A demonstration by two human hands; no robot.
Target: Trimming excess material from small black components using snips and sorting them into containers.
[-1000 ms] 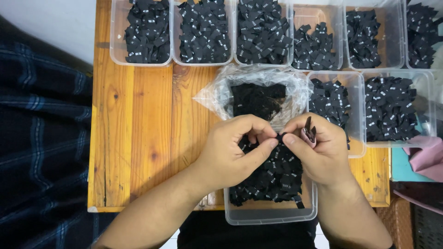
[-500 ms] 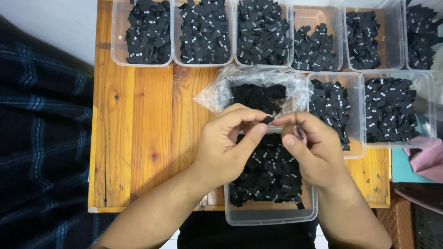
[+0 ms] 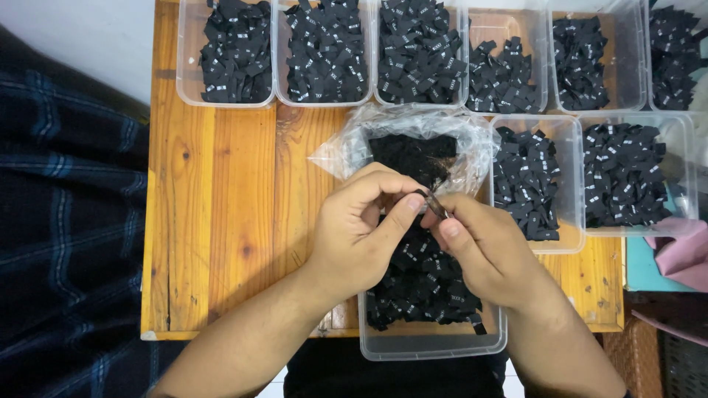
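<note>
My left hand (image 3: 365, 228) and my right hand (image 3: 483, 247) meet above a clear plastic tub (image 3: 431, 345) full of small black fabric labels (image 3: 420, 284). Both pinch the same thin dark label (image 3: 434, 203) between thumb and fingertips, held on edge. Just beyond my fingers lies an open clear plastic bag (image 3: 413, 147) with more black labels heaped inside it.
A wooden table (image 3: 221, 221) carries several clear tubs of black labels: a row along the far edge (image 3: 324, 51) and two at the right (image 3: 616, 173). A dark plaid cloth (image 3: 66, 221) lies at the left, a pink cloth (image 3: 682, 250) at the right edge.
My hands have risen slightly and closed together. The label that was in my right fingers is now pinched between both hands.
</note>
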